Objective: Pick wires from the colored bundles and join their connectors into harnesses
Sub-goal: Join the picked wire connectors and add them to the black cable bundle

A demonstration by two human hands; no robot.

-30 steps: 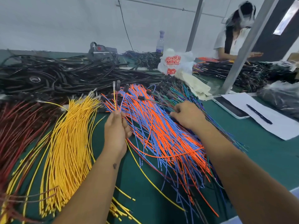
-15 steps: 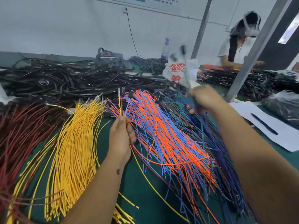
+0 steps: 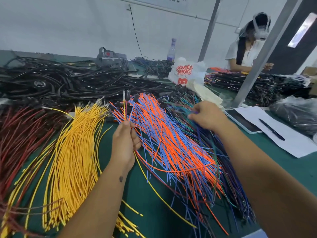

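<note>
a worker's left hand [image 3: 126, 141] is raised upright over a green work table [image 3: 154, 215], its fingers and thumb pinched around a few picked wires [image 3: 126, 107] that stand up from the fist with small connectors at their tips. the loose ends of those wires, one of them yellow, trail down past the wrist onto the table. the right hand [image 3: 206, 117] reaches forward, back of the hand up, into the dark blue and green wire bundle [image 3: 181, 109]; its fingertips are curled into the strands and appear to pinch a thin wire there, though the exact hold is blurred. between the two hands the orange and blue wire bundle [image 3: 171, 143] fans across the table. left of the left forearm lies the yellow wire bundle [image 3: 72, 152], and beyond it, at the frame's edge, the red wire bundle [image 3: 18, 134]. a heap of black cables [image 3: 68, 83] fills the far side of the table. a white plastic bag [image 3: 187, 71] with red lettering sits behind the bundles. right of the right hand lie a tablet [image 3: 243, 121] and a pen [image 3: 271, 129] on a sheet of paper [image 3: 291, 143]. a second person [image 3: 245, 54] works at the far end.
</note>
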